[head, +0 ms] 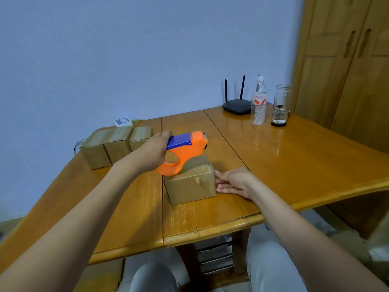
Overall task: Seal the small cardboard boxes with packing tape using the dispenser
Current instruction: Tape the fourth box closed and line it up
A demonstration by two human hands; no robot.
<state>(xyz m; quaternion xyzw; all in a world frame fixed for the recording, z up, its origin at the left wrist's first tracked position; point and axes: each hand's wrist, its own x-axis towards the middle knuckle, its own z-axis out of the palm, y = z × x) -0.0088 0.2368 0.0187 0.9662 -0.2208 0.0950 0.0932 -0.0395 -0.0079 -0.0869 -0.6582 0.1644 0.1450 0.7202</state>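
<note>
A small cardboard box [190, 185] stands on the wooden table [294, 157] near its front edge. My left hand [152, 151] grips the blue handle of an orange tape dispenser [185, 151], whose lower end rests on the box's top at its left side. A strip of clear tape lies along the box's top and down its front face. My right hand [233, 182] lies with straight fingers against the box's right side. Three more small boxes [114, 145] stand in a row at the table's far left.
A black router [236, 107], a clear plastic bottle [259, 102] and a glass jar [281, 105] stand at the table's far side. A white device [123, 122] sits behind the row of boxes. A wooden cupboard [347, 70] rises at the right.
</note>
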